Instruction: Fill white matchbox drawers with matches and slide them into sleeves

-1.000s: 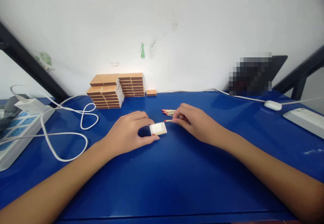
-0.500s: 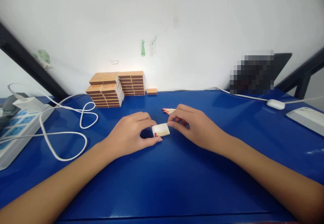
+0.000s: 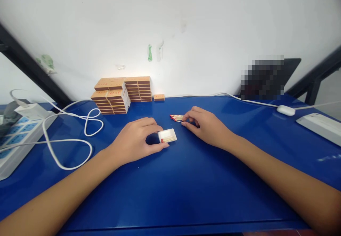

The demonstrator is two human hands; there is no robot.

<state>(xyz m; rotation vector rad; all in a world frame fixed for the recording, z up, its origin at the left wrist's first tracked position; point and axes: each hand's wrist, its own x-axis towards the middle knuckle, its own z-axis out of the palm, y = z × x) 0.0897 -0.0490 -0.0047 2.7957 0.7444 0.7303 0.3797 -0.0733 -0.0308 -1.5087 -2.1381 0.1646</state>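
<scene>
My left hand (image 3: 137,140) grips a small white matchbox tray (image 3: 167,134) by its two long sides, between thumb and fingers. Several red-tipped matches (image 3: 168,140) lie along the tray's near side, heads to the left. Behind and to the right of it is a small pile of loose matches (image 3: 176,117) on the table, also with their heads leftward. My right hand (image 3: 204,124) is at the pile's right end, with thumb and forefinger nearly together on the plain end of a match. Its other fingers are curled, and the exact contact is partly hidden.
Stacked matchboxes (image 3: 112,101) stand at the back left against the wall, with a single matchbox (image 3: 159,97) beside them. A power strip (image 3: 23,136) and looped white cable (image 3: 89,147) lie at left. A white adapter (image 3: 286,110) and a dark panel, partly blurred, (image 3: 290,72) are at right.
My right hand has moved from the tray's right edge back to the loose matches. The left hand still holds the tray in nearly the same place.
</scene>
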